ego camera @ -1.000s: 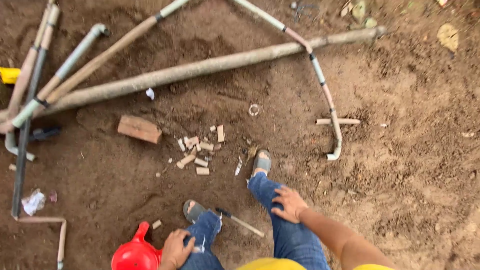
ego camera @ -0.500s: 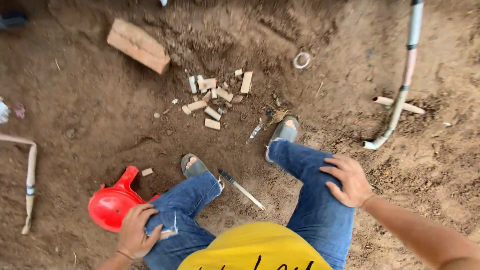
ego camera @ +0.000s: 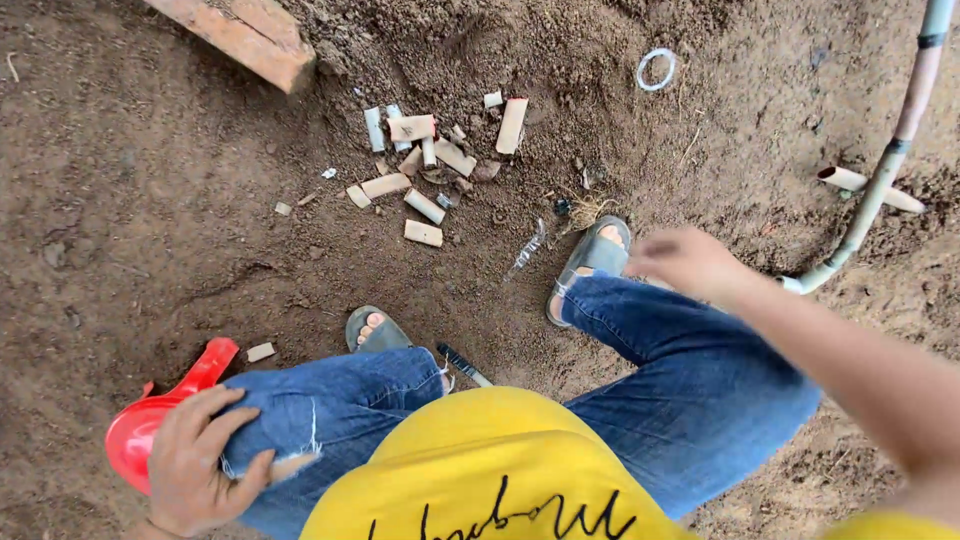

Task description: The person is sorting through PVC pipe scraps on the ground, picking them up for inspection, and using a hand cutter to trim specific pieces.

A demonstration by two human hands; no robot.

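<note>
I look down at my own legs in blue jeans and a yellow shirt, standing on bare brown soil. My left hand [ego camera: 200, 465] rests flat on my left knee, fingers spread, holding nothing. My right hand [ego camera: 690, 262] hangs blurred above my right leg, close to my right foot in a grey sandal [ego camera: 592, 262], fingers loosely curled and empty. A red plastic scoop [ego camera: 160, 420] lies on the soil just beside my left hand. A scatter of several short cut pipe pieces [ego camera: 425, 165] lies ahead of my feet.
A reddish wooden block [ego camera: 245, 35] lies at the top left. A white ring [ego camera: 655, 68] sits on the soil at the top. A long bent pipe [ego camera: 880, 175] runs down the right side over a short pipe piece [ego camera: 850, 180]. A dark thin tool [ego camera: 462, 365] lies between my feet.
The view has dropped lower and closer to my legs. My right hand has lifted off my right thigh and moved forward toward my foot. My left hand stays on the knee.
</note>
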